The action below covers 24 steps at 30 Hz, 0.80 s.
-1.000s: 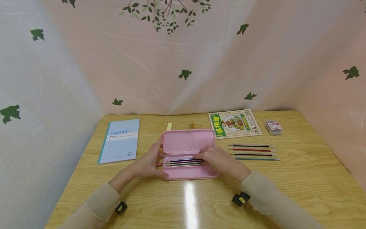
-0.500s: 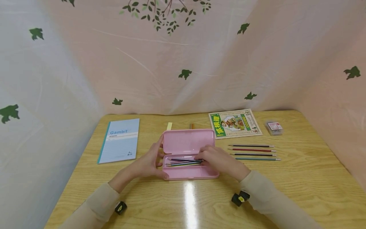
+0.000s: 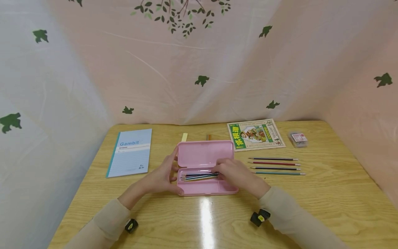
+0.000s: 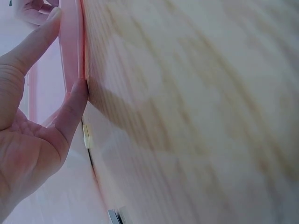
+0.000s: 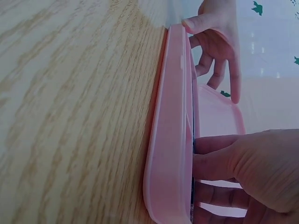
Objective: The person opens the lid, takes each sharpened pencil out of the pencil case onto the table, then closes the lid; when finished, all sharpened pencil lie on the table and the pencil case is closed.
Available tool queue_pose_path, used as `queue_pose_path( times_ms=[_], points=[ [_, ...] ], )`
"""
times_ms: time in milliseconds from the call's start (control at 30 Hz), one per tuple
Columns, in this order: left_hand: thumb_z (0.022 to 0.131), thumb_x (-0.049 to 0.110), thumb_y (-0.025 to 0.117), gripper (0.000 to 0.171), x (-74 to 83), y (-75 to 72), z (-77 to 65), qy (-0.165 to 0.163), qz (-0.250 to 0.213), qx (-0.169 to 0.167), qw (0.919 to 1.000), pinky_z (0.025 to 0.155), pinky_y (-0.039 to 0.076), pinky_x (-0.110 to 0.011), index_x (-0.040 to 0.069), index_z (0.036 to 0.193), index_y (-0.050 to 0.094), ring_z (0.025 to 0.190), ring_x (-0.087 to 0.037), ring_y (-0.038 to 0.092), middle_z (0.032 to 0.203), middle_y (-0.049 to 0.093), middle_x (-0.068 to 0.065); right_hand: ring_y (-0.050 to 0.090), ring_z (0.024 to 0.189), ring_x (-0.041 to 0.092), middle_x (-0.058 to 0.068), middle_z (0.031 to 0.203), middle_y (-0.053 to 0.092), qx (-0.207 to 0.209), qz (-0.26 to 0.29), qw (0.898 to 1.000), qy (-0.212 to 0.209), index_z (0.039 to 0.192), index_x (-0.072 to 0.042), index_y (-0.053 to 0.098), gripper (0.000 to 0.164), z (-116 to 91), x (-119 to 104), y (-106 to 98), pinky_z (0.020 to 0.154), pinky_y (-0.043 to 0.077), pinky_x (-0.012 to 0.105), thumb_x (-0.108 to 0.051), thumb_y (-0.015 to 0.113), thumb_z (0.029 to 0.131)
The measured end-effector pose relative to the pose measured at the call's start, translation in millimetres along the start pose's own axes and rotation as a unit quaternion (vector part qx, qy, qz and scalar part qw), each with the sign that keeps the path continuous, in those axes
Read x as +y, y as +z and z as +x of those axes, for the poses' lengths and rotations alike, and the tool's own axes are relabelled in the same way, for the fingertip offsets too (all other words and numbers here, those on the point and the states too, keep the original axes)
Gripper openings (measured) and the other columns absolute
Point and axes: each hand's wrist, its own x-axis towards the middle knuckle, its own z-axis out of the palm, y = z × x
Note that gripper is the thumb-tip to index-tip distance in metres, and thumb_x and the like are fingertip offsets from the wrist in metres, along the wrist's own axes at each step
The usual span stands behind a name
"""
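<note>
A pink pencil case (image 3: 199, 189) lies open on the table, its lid tipped back. Several pencils (image 3: 196, 178) lie in its long rear compartment, points to the left. My left hand (image 3: 160, 174) holds the case's left end, thumb at the front corner and fingers spread along the side up to the lid. In the right wrist view that thumb rests over the corner of the rim. My right hand (image 3: 234, 174) reaches into the right part of the case and grips the pencils' right ends with bent fingers. Its fingertips are hidden behind the front wall in the right wrist view.
More pencils (image 3: 276, 168) lie in a row right of the case. An illustrated booklet (image 3: 256, 135) and a small clear box (image 3: 297, 139) lie behind them. A blue notebook (image 3: 129, 154) is at left. A yellow strip (image 3: 185, 137) and a brownish strip (image 3: 208, 137) show behind the lid.
In the case, the pencils have shifted under my right hand: one lay slantwise half a second ago, and now they lie closer together. The left hand and the case have stayed put.
</note>
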Motion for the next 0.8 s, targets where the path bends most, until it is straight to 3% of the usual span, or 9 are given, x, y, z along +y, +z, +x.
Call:
queue_pose_path(
  times_ms=[800],
  points=[
    [0.066,0.014,0.098,0.149,0.1,1.0,1.6,0.000,-0.020,-0.003,0.9998,0.095,0.054,-0.034,0.035,0.160,-0.016,0.123,-0.033,0.052,0.147,0.026,-0.015,0.066,0.087,0.015,0.002,0.096,0.070,0.012,-0.020,1.000,-0.017,0.108,-0.011,0.079,0.022,-1.1,0.4,2.1,0.076,0.057,0.030,-0.002,0.076,0.088]
  ],
)
